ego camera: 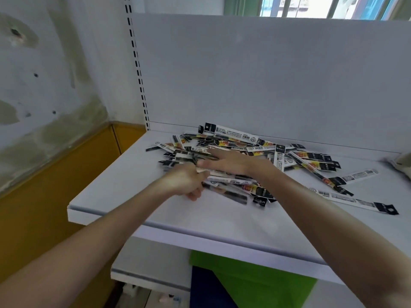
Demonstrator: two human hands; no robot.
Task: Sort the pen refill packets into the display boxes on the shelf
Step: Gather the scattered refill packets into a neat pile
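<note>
A loose heap of long, narrow pen refill packets [235, 138], black, white and yellow, lies on the white shelf [138, 205] against its back panel. My left hand [186, 181] is curled round the ends of several packets at the heap's near left side. My right hand [224, 161] lies flat with straight fingers on top of the heap, pointing left, just above my left hand. More packets [355, 201] trail off to the right. No display box shows in this view.
The shelf's back panel [266, 74] rises behind the heap, with a slotted upright [138, 70] at its left. A lower shelf [142, 274] and a green and blue object [255, 283] sit below. A pale object [402, 163] shows at the right edge.
</note>
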